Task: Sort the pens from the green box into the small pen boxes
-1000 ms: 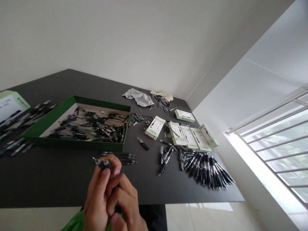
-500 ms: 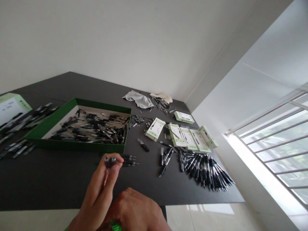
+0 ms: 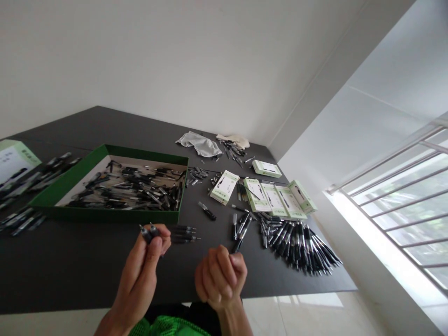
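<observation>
Black pens pinched in the left hand fingertips, held above the dark table just near of the green tray; right hand clenched off to the right, well apart, anything inside it hidden.

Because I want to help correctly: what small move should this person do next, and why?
Probably set the two black pens from the left hand down beside the short pen row on the table: that row lies just beyond the fingertips.
</observation>
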